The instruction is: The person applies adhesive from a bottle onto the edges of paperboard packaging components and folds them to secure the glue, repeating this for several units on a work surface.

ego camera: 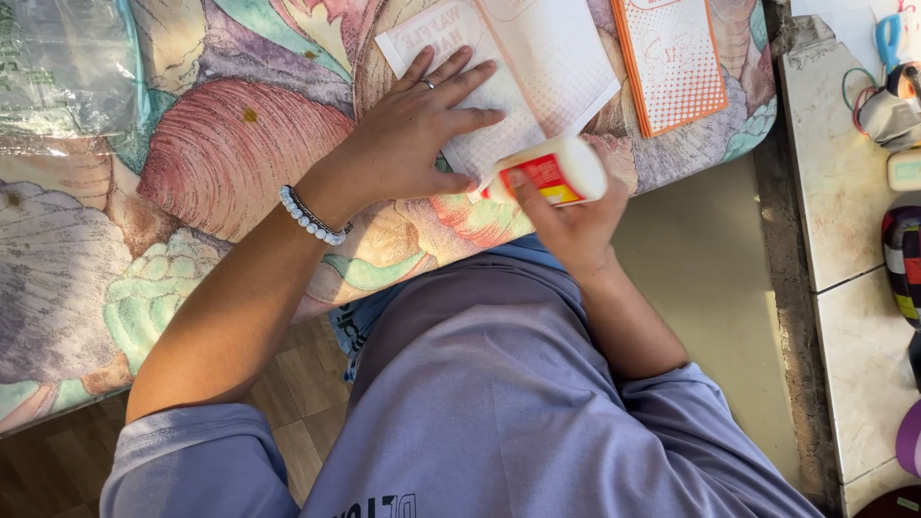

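R hand w/ glue bottle

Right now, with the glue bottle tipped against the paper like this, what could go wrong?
1. The right hand tips the glue bottle at the corner of the white paper; glue could spill onto the patterned cloth.
2. The left hand presses flat beside the nozzle, so its fingers may get smeared.
3. The paper lies near the table edge and might slide off.
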